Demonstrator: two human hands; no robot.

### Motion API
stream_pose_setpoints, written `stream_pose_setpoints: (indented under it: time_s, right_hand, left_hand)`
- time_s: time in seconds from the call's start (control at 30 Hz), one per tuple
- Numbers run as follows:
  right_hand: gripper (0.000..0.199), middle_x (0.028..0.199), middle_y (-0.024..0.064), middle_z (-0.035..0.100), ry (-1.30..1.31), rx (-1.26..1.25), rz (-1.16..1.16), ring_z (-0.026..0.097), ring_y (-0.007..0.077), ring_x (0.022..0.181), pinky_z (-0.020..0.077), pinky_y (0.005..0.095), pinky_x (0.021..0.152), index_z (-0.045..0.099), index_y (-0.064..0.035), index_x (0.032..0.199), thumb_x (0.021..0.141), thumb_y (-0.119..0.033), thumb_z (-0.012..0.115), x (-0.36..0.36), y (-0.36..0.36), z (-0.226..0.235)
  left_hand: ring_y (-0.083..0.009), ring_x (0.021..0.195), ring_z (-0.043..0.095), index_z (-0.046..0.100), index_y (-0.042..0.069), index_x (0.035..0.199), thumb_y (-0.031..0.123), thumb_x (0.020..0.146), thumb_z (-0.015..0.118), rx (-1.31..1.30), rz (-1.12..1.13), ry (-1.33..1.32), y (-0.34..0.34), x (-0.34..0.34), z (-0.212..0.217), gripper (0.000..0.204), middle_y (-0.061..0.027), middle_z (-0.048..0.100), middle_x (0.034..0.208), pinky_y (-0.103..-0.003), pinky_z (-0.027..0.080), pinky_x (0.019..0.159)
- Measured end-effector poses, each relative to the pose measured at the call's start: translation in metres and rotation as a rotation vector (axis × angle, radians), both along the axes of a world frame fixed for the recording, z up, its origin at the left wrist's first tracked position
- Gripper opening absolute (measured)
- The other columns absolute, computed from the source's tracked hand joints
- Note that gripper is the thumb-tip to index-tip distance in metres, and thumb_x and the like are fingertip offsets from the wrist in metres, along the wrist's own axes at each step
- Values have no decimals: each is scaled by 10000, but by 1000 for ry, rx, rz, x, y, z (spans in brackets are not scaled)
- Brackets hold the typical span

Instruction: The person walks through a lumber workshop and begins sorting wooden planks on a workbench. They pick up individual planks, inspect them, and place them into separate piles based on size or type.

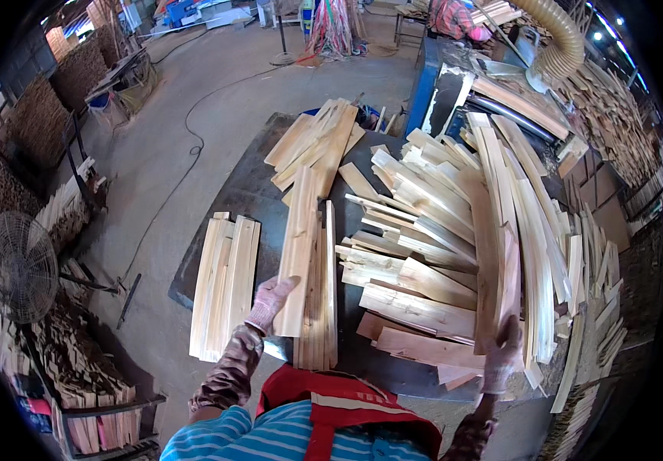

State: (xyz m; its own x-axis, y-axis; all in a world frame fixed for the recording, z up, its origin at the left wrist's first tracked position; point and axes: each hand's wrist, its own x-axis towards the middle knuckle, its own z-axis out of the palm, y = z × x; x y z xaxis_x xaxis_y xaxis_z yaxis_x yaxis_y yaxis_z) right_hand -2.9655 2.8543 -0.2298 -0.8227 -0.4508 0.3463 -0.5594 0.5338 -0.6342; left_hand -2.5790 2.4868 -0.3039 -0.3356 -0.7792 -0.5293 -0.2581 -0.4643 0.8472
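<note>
My left hand [273, 300], in a pale knitted glove, grips the lower end of a light wooden board [297, 246]. That board slants over a stack of narrow boards [315, 307] on the dark table. In a similar glove, my right hand [503, 358] is closed at the near end of a pinkish wooden board [509, 269], part of a long upright row of boards on the right; its fingers are partly blurred. Between my hands, many loose boards [423, 307] lie fanned out across the table. Left of my left hand sits a neat stack of boards [225, 284].
More boards [320, 142] lie crosswise at the table's far end. A blue-sided machine [426, 88] with a roller and a ribbed hose [562, 38] stands behind at right, near another person [454, 17]. A wire fan [21, 265] and wood piles line the left; a cable [193, 138] crosses the floor.
</note>
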Motion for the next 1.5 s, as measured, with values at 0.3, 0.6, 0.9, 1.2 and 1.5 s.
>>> stream_pose_setpoints:
  time_s: [0.3,0.6,0.9,1.2,1.5]
  right_hand:
    - [446,1007,44,691,-804,-55,575,623,110,849,522,278,722,617,28,1280,860,-99,693,77,-138,-49]
    - [545,975,147,684,-435,-165,728,590,271,894,468,392,837,624,49,1122,981,-472,549,80,-459,84]
    - [257,963,61,687,-533,78,1236,615,123,877,501,276,818,673,-1,1163,967,-155,610,148,-312,1]
    - [302,1210,126,689,-543,-219,318,652,208,1103,507,314,985,653,44,1235,949,-50,630,77,-78,-66]
    - [682,1515,207,411,231,268,-174,472,360,1341,434,440,1074,332,-57,1529,933,-112,659,35,-19,-29]
  left_hand:
    - [-239,1031,642,628,112,1303,218,899,681,-117,131,-531,17,101,-93,421,-127,650,1204,-353,528,885]
    - [-388,1017,635,545,13,1263,686,945,453,561,365,901,46,66,-68,750,-182,651,1012,-526,571,863]
    - [-250,843,712,574,4,1224,226,937,649,648,441,670,38,50,-68,370,-121,706,973,-427,614,760]
    - [-206,883,691,590,54,1247,179,883,728,390,392,559,18,33,-47,410,-69,683,1037,-387,601,781]
    - [-294,1136,588,709,38,1050,168,793,742,-584,256,-641,15,63,-72,290,-112,638,1217,-403,468,962]
